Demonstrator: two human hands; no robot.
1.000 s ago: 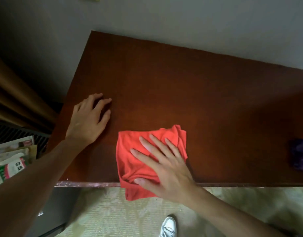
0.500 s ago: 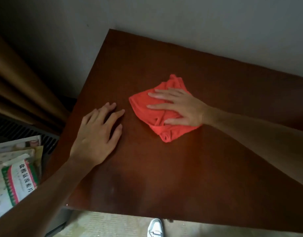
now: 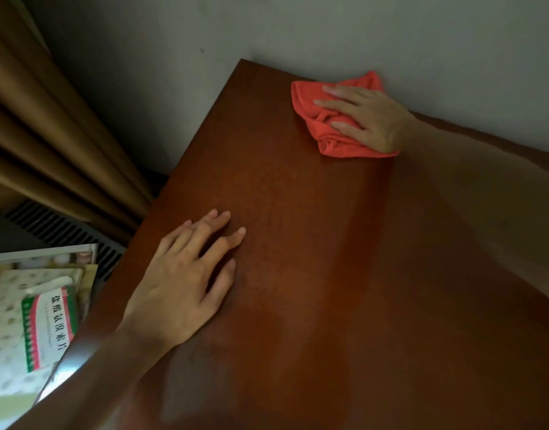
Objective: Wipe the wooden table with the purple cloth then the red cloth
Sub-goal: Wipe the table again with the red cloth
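Wooden and reddish-brown, the bench (image 3: 329,274) filled most of the view, its far edge against a grey wall (image 3: 391,32). Brown curtains (image 3: 49,135) hung beyond the bench's left side, and printed packets (image 3: 34,311) lay below that side. The left hand (image 3: 180,280) rested flat on the bench near its left edge, fingers loosely spread. The red cloth (image 3: 313,119) lay bunched at the bench's far edge, touching the wall, with the right hand (image 3: 366,116) pressing it down, fingers straight and spread.

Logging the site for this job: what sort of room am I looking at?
Probably a bedroom or hotel room: a wooden table against a plain wall, brown curtains over a floor vent, and a medicine box beside it.
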